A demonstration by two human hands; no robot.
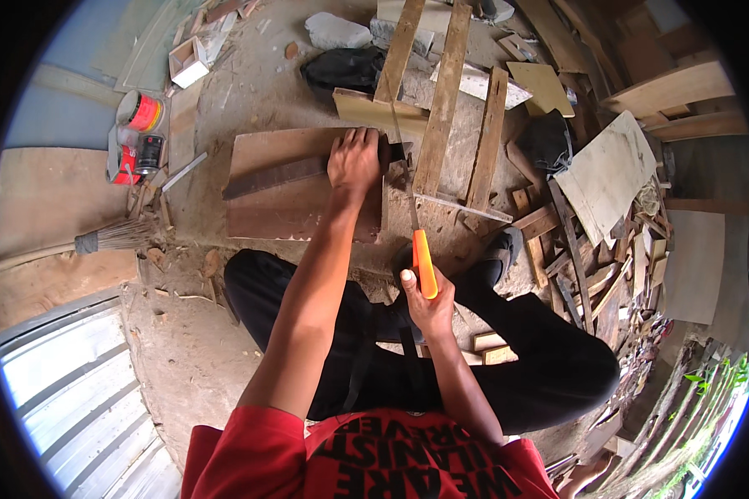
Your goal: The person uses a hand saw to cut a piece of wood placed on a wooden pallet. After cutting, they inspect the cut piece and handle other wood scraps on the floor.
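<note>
My left hand (355, 162) bears down on a dark wooden strip (279, 176), its fingers curled over the far edge. The strip lies crosswise on a brown board (300, 218), and its right end juts past that board's right edge. In my right hand (431, 308) is a handsaw (424, 264), gripped by its orange handle. Seen nearly edge-on, the thin blade points away from me and runs beside the strip's right end. Whether its teeth touch the wood I cannot tell.
Long wooden slats (443, 104) lie just beyond the saw. A heap of scrap wood (603, 283) spreads along the right. Paint cans (146, 112) and a twig broom (112, 239) are at the left. A black bag (341, 71) rests at the far side.
</note>
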